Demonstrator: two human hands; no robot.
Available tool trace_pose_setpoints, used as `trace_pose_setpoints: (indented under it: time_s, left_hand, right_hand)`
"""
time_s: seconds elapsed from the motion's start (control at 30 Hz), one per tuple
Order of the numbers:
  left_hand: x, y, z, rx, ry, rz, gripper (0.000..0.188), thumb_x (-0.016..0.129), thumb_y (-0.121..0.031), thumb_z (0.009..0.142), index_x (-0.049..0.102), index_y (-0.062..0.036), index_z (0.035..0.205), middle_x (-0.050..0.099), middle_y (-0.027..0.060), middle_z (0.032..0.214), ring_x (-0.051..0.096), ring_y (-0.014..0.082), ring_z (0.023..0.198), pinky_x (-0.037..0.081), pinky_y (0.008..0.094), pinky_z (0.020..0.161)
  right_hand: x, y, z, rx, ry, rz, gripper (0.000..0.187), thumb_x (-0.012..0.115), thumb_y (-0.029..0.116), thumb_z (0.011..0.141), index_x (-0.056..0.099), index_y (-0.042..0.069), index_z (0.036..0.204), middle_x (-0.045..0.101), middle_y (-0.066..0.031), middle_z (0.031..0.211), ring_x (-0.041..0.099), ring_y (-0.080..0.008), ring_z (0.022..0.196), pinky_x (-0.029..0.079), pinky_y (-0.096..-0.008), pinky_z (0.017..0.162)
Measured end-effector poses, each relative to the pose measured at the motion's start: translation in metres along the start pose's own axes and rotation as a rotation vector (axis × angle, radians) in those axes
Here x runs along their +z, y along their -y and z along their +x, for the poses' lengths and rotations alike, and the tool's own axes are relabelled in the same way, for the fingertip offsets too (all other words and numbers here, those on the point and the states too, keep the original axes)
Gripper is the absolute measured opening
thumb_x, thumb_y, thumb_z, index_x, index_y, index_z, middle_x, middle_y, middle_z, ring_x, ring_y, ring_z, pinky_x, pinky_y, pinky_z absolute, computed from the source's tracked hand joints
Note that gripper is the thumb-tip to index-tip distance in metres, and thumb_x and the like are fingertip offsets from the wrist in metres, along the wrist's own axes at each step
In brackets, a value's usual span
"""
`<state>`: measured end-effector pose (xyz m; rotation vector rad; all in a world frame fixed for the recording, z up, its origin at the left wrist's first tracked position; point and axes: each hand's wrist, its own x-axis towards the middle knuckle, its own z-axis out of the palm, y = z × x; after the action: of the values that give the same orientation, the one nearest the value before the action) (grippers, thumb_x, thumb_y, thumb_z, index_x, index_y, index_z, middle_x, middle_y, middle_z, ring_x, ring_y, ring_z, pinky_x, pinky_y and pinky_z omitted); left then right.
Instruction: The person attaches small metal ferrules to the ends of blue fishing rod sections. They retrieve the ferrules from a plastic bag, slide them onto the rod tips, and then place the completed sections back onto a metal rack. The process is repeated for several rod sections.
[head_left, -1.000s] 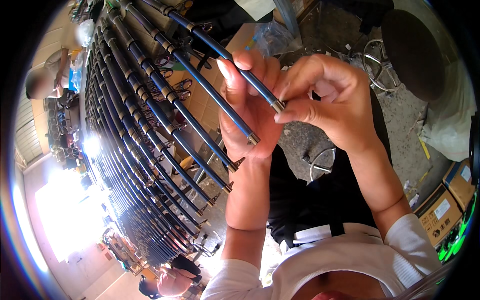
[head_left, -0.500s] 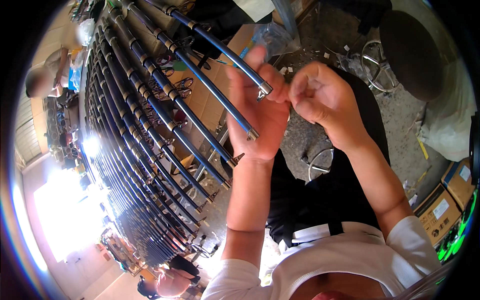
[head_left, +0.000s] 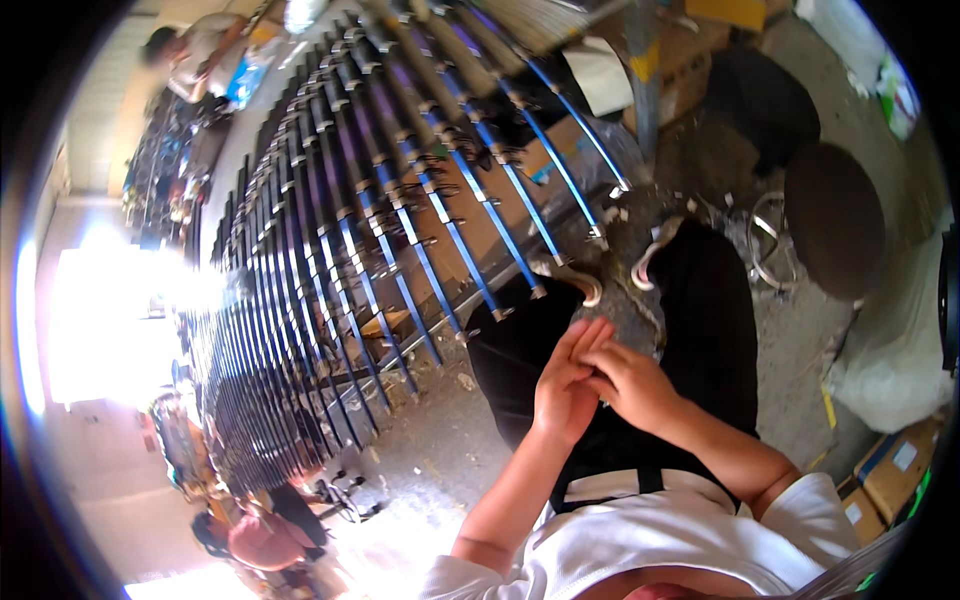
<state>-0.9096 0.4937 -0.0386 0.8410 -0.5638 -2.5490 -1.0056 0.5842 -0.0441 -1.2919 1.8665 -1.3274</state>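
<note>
My left hand (head_left: 562, 398) and my right hand (head_left: 640, 388) meet in front of my lap, above the floor between my knees. The left hand's fingers are stretched out, and the right hand's fingers lie flat across them. Nothing shows in either hand, though the space between the palms is hidden. Ahead and to the left, a long row of dark blue fishing rods (head_left: 455, 240) slants toward me, with small metal fittings at their near ends. The closest rod tip (head_left: 598, 236) hangs beyond my fingers, apart from them.
A cardboard box (head_left: 525, 205) sits beneath the rods. On the right stand a round dark stool (head_left: 835, 220), a whitish plastic sack (head_left: 885, 335) and cardboard boxes (head_left: 900, 465). One person (head_left: 205, 55) is at the far left, another (head_left: 268, 535) at the lower left.
Both hands have come back from the rod ends toward my lap and now lie together. The right hand's pinched fingers have straightened. The view has shifted, showing more rods.
</note>
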Motion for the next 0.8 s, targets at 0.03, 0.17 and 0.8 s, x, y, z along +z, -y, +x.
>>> trace_pose_setpoints:
  time_s: [0.03, 0.17, 0.8]
  left_hand:
    - [-0.003, -0.002, -0.013, 0.047, 0.023, -0.071, 0.058, 0.039, 0.004, 0.073, 0.036, 0.0039, 0.131, 0.034, 0.0212, 0.141, 0.030, 0.0325, 0.133, 0.022, 0.0403, 0.112]
    - [0.003, -0.011, -0.068, 0.210, -0.029, -0.175, 0.052, 0.043, -0.005, 0.079, 0.039, -0.0009, 0.131, 0.033, 0.0188, 0.143, 0.031, 0.0323, 0.133, 0.023, 0.0414, 0.111]
    - [-0.049, -0.013, -0.263, 0.736, 0.027, -0.363, 0.028, 0.049, -0.009, 0.088, 0.055, -0.0034, 0.114, 0.061, 0.0113, 0.112, 0.057, 0.0261, 0.105, 0.045, 0.0357, 0.092]
  right_hand:
    - [0.002, 0.008, -0.002, -0.002, 0.082, -0.024, 0.026, 0.064, 0.005, 0.075, 0.056, 0.005, 0.099, 0.061, -0.0144, 0.094, 0.061, -0.0344, 0.081, 0.050, -0.0416, 0.069]
    - [0.014, 0.042, -0.008, -0.158, 0.223, 0.038, 0.018, 0.064, 0.007, 0.077, 0.058, 0.005, 0.093, 0.060, -0.0137, 0.089, 0.060, -0.0339, 0.079, 0.050, -0.0410, 0.067]
    - [0.020, 0.232, 0.034, -0.838, 0.419, -0.142, 0.014, 0.063, -0.002, 0.077, 0.054, 0.004, 0.086, 0.064, -0.0094, 0.094, 0.065, -0.0228, 0.078, 0.051, -0.0306, 0.063]
